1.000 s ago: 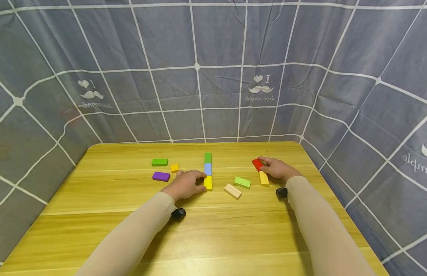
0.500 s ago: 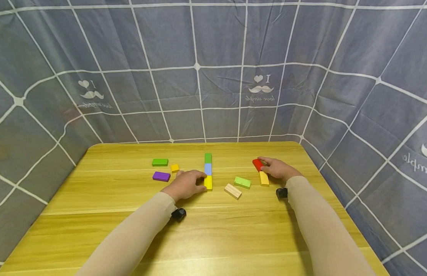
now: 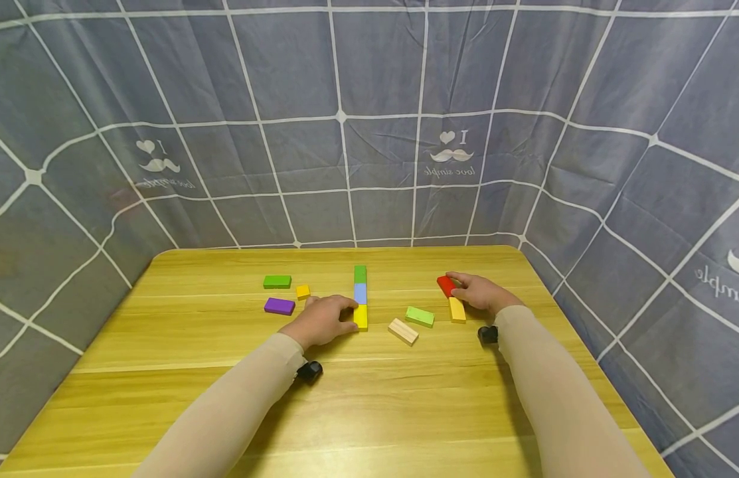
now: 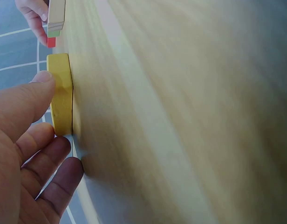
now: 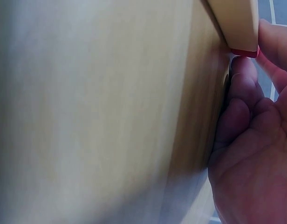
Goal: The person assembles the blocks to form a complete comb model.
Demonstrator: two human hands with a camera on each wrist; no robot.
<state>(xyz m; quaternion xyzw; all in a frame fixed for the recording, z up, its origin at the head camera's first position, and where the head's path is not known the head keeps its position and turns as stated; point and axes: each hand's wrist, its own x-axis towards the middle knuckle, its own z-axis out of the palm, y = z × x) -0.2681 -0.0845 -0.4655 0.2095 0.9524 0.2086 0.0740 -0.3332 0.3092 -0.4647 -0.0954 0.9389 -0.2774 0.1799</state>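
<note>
My left hand (image 3: 323, 322) holds a yellow block (image 3: 360, 318) between thumb and index finger, at the near end of a straight row. Beyond it in the row lie a blue block (image 3: 360, 293) and a green block (image 3: 360, 273). In the left wrist view the thumb lies against the side of the yellow block (image 4: 62, 102), the other fingers loosely bent. On the right, my right hand (image 3: 481, 292) pinches a red block (image 3: 445, 285) along its length, partly covering it. A yellow-orange block (image 3: 457, 311) lies right at the red block's near end.
Between the hands lie a light green block (image 3: 419, 316) and a plain wood block (image 3: 403, 331). To the left are a green block (image 3: 277, 282), a purple block (image 3: 279, 306) and a small yellow-orange block (image 3: 303, 292). A grey curtain (image 3: 381, 159) stands behind the table (image 3: 381, 411).
</note>
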